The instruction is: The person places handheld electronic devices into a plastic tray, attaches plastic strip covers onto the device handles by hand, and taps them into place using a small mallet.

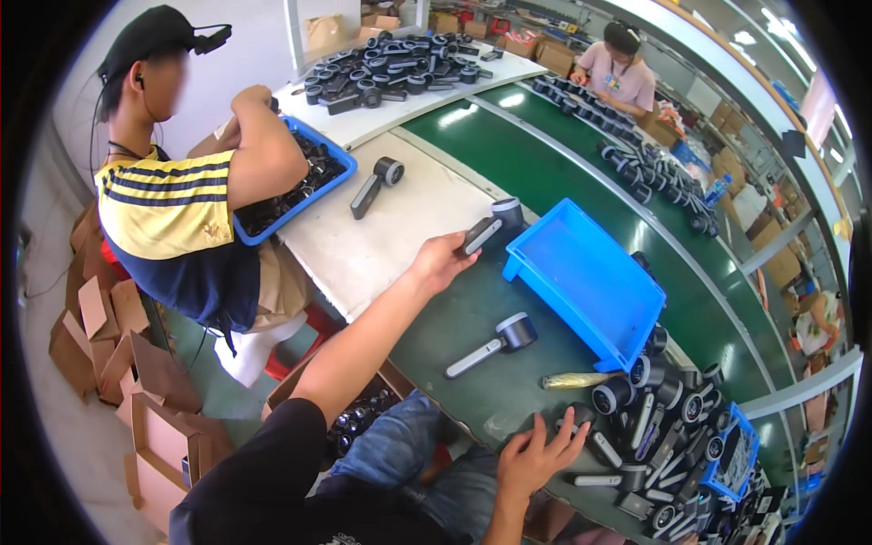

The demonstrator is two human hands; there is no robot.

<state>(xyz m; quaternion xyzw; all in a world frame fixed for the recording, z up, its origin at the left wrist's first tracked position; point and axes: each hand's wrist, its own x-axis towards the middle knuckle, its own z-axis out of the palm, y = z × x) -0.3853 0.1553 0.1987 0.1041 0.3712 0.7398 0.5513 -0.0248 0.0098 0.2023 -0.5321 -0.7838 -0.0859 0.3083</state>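
Observation:
My left hand (441, 262) is closed around the handle of a handheld fan (483, 234), dark with a grey strip and a round black head. It is stretched out over the pale part of the bench. My right hand (538, 459) hovers or rests at the bench's near edge, fingers spread, its fingertips by a dark round fan head (574, 416); whether they touch it I cannot tell. Between my hands a second fan (495, 345) lies with its light grey handle toward me. Another fan (376, 188) lies farther left on the pale surface.
A blue tray (581, 289) stands beyond my hands. Piled fans (649, 427) fill the right, by a smaller blue basket (734, 454). At left a co-worker (186, 191) works over a blue bin (341, 173). A green conveyor (490, 127) runs behind; another person (618, 73) works across it.

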